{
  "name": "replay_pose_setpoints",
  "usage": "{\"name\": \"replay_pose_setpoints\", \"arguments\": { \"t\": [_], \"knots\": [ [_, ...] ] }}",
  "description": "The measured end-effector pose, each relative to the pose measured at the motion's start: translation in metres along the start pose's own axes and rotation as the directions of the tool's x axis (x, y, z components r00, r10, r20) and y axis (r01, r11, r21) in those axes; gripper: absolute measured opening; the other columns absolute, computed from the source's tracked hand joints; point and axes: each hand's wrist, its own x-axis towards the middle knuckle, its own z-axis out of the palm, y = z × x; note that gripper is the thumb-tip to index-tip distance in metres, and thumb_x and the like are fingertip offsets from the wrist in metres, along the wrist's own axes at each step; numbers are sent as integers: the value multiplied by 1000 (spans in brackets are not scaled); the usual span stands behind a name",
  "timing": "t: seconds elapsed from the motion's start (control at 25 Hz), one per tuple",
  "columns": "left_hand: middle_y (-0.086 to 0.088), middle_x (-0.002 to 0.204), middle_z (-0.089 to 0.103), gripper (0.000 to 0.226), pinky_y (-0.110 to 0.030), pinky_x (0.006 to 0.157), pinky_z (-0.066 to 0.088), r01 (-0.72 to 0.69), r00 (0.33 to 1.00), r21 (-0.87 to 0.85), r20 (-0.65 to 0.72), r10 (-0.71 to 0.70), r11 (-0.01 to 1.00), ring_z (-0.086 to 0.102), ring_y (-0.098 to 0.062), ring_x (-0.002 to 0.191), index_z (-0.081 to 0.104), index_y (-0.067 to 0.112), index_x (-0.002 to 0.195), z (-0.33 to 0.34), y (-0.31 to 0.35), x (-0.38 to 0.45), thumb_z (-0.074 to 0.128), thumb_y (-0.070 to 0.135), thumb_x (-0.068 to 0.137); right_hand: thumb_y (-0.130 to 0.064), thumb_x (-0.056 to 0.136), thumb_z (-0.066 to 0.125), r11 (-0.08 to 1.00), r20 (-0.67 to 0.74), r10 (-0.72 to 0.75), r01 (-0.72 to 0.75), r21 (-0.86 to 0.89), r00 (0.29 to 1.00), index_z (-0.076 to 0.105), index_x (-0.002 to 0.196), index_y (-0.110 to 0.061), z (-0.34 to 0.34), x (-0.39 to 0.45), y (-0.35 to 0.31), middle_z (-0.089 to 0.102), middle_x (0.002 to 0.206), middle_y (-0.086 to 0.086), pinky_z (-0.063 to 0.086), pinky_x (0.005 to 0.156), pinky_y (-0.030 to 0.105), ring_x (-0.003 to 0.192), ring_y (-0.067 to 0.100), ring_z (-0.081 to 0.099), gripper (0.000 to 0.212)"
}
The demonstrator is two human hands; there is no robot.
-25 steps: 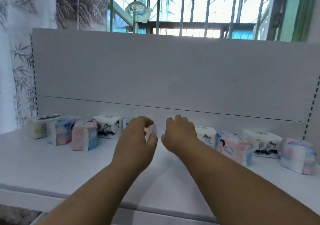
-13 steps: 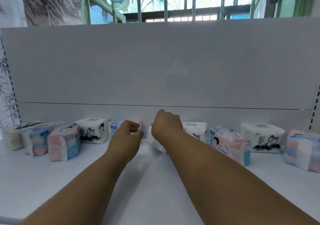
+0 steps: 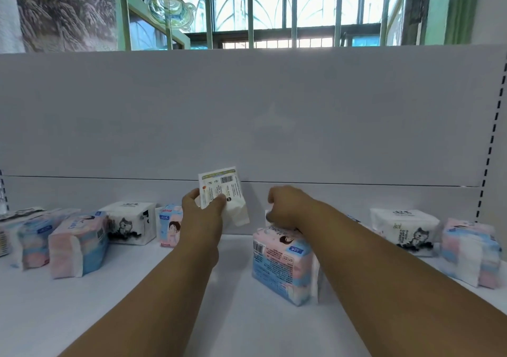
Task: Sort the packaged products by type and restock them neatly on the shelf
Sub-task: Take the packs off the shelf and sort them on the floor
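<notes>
Pinched between thumb and fingers of the left hand [image 3: 204, 214], a white tissue pack [image 3: 223, 193] is held up off the shelf [image 3: 137, 315], its barcode side facing the camera and its body tilted, lower end hanging toward the right. Left forearm runs up from the bottom edge, wrist nearly straight, knuckles toward the back panel [image 3: 247, 109]. Right hand [image 3: 288, 208] reaches in from the lower right, fingers curled down over the top of a pink-and-blue pack with a cartoon face [image 3: 282, 263]; that pack stands on the shelf, barcode side toward the camera; the fingertips are hidden, so the grip looks closed on it. A thin white pack edge [image 3: 316, 274] shows just beside it on the right. Left stretch of shelf: a pink-and-blue pack [image 3: 78, 244] near the front, a white pack with an ink cat print [image 3: 129, 223] behind it, another cartoon-face pack [image 3: 170, 226] partly hidden by the left wrist, more packs at the far left edge. Right stretch: a white cat-print pack [image 3: 403, 230] and a pastel pack [image 3: 470, 255] just beside it. Barred window [image 3: 274, 8] above the panel.
</notes>
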Motion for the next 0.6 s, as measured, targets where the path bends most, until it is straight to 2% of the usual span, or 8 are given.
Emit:
{"name": "replay_pose_setpoints", "arguments": {
  "t": [0.08,0.2,0.28,0.36,0.44,0.52,0.6],
  "knots": [
    [3,112,54,50,-47,95,52,-6,1000,-10,27,6,1000,56,-22,104,40,38,134,1,2,-1,63,22,93,-24,85,65,990,138,52,-33,-135,989,57,122,-14,7,11,5,61,119,8,50,90,35,105,27,59,40],
    [3,114,59,49,-48,91,55,8,999,-44,47,-6,999,59,-22,104,43,41,131,-2,6,-2,65,22,92,-22,79,73,976,181,96,-57,-209,979,59,114,-14,7,22,-5,63,116,8,51,92,42,101,28,61,38],
    [3,117,61,48,-49,91,55,10,998,-72,60,-6,997,61,-22,105,44,41,131,-6,9,-5,66,24,92,-26,79,73,954,171,92,-38,-297,981,56,113,-17,3,22,-11,62,118,5,47,97,44,106,29,59,39],
    [5,113,63,44,-44,92,54,-36,998,-98,56,42,994,62,-19,104,45,40,127,-11,14,-12,65,24,92,-32,82,70,957,85,27,-1,-291,996,48,123,-20,-4,14,-18,59,118,3,42,99,45,112,29,56,48],
    [9,107,65,41,-33,85,54,-116,991,-140,53,124,983,63,-13,99,45,40,124,-17,21,-24,64,22,92,-33,84,67,984,-62,-55,44,-171,997,41,126,-20,-12,1,-25,59,114,6,43,93,44,107,31,56,51],
    [14,103,64,41,-24,74,50,-181,979,-189,58,195,965,63,-6,93,46,38,125,-25,30,-36,63,18,93,-31,86,65,990,-192,-129,115,-82,973,40,123,-18,-19,-14,-35,56,110,10,48,85,42,98,33,57,46],
    [14,101,65,42,-24,74,51,-215,969,-225,70,236,950,64,-4,90,47,36,127,-37,37,-47,62,16,94,-28,87,63,978,-309,-209,197,-71,928,40,122,-17,-21,-30,-49,52,110,11,50,81,43,95,34,56,43]
  ]
}}
